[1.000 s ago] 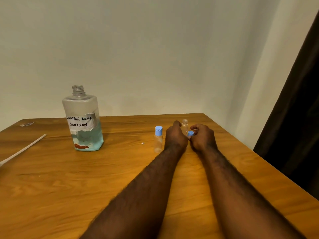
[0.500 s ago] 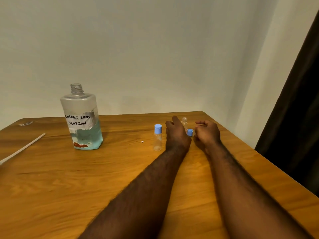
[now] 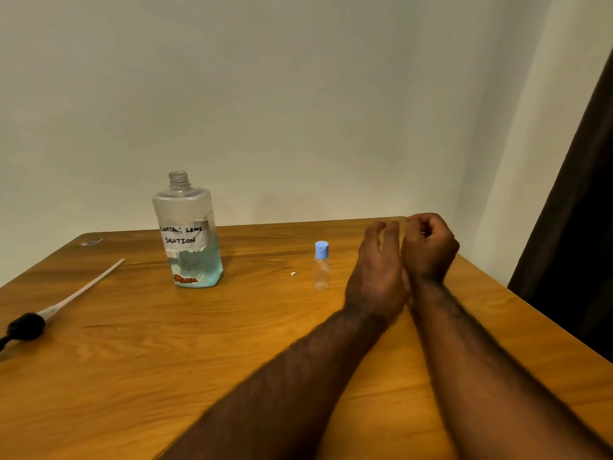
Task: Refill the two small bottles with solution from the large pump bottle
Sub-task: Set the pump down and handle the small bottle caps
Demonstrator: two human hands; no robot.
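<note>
Hands have risen and drawn together, hiding the uncapped small bottle and its blue cap that showed between them a moment ago: the left hand [image 3: 378,270] stands with fingers straight and slightly spread, the right hand [image 3: 429,247] is curled, and whether it pinches the cap I cannot tell. Opening seems done and pouring likely comes next, yet the large bottle [image 3: 187,234], neck open, stands well apart to the left on the table [image 3: 232,343]. Between them the capped small bottle [image 3: 321,267] could be knocked over; the pump [image 3: 26,327] lies far left.

Two bare forearms [image 3: 298,376] (hairy to wrists)
</note>
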